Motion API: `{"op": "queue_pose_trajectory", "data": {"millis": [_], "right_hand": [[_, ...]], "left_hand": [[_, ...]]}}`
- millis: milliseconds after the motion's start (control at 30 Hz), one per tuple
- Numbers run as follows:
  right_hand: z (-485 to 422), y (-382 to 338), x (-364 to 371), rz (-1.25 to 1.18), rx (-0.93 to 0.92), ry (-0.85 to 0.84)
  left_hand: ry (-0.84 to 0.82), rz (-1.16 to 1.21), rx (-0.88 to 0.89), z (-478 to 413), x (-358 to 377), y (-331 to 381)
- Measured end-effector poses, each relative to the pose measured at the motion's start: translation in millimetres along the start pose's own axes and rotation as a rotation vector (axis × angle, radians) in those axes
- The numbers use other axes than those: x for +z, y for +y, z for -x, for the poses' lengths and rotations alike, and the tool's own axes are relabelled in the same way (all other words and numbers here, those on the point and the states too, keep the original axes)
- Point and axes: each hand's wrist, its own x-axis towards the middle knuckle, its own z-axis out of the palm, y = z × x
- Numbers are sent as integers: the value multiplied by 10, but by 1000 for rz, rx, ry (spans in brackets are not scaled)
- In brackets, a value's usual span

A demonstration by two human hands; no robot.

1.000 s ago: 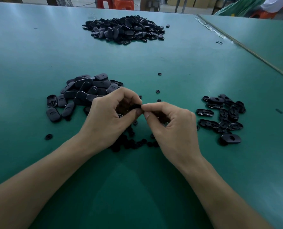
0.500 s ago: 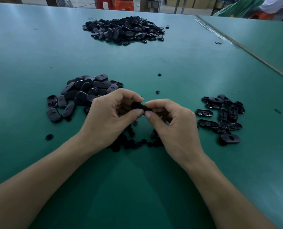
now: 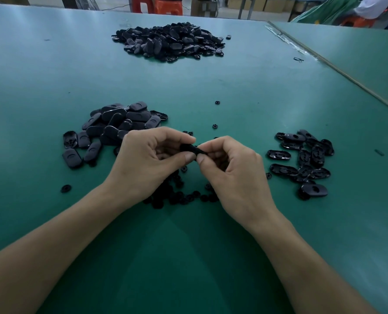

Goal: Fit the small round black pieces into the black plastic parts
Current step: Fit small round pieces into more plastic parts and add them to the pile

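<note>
Between left hand (image 3: 147,168) and right hand (image 3: 236,177), one black plastic part (image 3: 192,150).

A black plastic part (image 3: 192,150) we held pinched between our left hand (image 3: 147,165) and right hand (image 3: 232,175), small round black pieces (image 3: 179,197) scattered beneath, a heap of oval parts (image 3: 117,122) at left, hollow-side-up parts (image 3: 301,159) at right, a larger pile (image 3: 170,39) beyond

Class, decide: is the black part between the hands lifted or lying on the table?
Lifted: left hand and right hand pinch the black part above the table.
</note>
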Motion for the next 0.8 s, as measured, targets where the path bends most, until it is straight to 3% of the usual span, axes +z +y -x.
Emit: {"op": "queue_pose_trajectory", "data": {"millis": [533, 667, 800], "right_hand": [[5, -38, -27, 69, -77, 37], [-3, -10, -80, 301, -58, 173], [-19, 72, -230, 689, 124, 269]], "left_hand": [[66, -66, 35, 16, -17, -14], [230, -167, 71, -7, -38, -54], [411, -293, 47, -61, -108, -107]]}}
